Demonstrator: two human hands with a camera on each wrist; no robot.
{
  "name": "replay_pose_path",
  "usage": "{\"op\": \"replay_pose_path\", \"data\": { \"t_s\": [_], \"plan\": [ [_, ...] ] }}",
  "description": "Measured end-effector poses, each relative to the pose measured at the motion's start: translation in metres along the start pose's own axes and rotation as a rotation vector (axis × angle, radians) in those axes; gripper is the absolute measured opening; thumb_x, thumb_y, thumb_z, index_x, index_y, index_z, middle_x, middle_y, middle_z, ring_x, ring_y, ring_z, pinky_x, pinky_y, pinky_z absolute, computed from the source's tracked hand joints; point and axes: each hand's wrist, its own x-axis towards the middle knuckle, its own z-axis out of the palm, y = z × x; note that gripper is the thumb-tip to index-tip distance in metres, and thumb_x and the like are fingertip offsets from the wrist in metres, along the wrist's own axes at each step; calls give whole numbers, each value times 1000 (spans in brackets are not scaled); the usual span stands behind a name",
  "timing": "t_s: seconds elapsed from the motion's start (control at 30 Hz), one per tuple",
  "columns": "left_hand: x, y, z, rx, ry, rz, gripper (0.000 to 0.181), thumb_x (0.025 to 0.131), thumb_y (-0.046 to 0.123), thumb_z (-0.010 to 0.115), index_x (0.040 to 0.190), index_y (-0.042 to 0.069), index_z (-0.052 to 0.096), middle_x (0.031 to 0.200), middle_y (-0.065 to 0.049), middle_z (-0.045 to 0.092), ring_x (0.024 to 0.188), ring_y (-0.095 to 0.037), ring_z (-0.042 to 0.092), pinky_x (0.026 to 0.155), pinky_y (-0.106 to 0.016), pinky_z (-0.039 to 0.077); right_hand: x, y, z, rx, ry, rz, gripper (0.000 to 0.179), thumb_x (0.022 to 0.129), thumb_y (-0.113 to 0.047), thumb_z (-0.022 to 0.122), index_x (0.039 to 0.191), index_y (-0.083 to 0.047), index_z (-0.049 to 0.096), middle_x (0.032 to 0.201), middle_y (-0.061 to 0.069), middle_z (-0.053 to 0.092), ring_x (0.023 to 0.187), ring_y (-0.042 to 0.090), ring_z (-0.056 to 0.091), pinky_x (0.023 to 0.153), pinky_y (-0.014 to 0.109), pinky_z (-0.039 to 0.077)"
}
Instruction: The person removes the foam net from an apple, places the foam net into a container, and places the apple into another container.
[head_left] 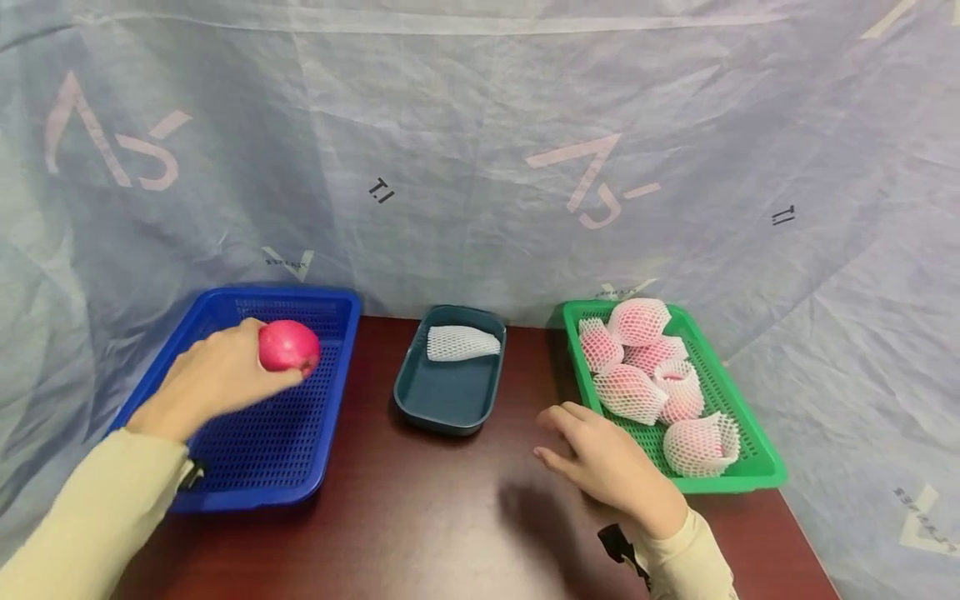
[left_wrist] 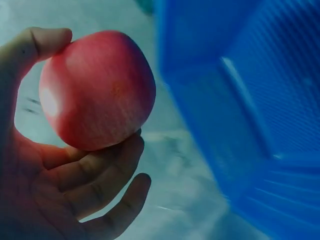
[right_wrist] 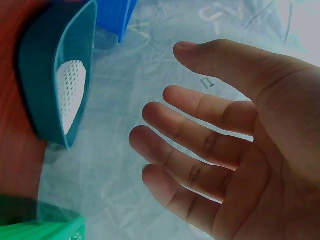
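Observation:
A red apple [head_left: 288, 346] is gripped between the thumb and fingers of my left hand [head_left: 221, 372], held above the blue basket [head_left: 326, 450]. The left wrist view shows the bare apple [left_wrist: 100, 90] with no net sleeve on it. My right hand [head_left: 607, 457] hovers over the table, left of the green basket [head_left: 757, 442], with its fingers relaxed and nothing in them. In the right wrist view that hand [right_wrist: 240, 150] has its fingers spread apart. A white foam net sleeve [head_left: 462, 343] lies flat in the dark teal tray [head_left: 442, 396] between the baskets.
Several pink-red fruits in white foam nets [head_left: 630, 393] fill much of the green basket. The dark red table [head_left: 420, 517] carries both baskets and the tray. A grey-blue cloth [head_left: 465, 150] hangs behind the table.

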Motion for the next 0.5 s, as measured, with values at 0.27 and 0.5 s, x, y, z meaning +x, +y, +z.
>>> {"op": "replay_pose_path", "data": {
  "t_s": [0.27, 0.5],
  "plan": [
    [50, -78, 26, 14, -198, -196, 103, 70, 78, 63, 111, -16, 48, 97, -35, 56, 84, -54, 54, 53, -54, 45, -17, 7, 9, 20, -58, 31, 27, 87, -31, 73, 105, -15, 62, 91, -7, 57, 75, 6, 53, 66, 29, 50],
    [63, -105, 45, 17, -345, -330, 117, 71, 76, 62, 125, -24, 36, 114, -49, 40, 98, -67, 43, 69, -68, 43, -25, 8, 11, 33, -93, 38, 23, 88, -32, 72, 102, -17, 62, 93, -8, 60, 82, 6, 58, 69, 28, 51]
  ]
}}
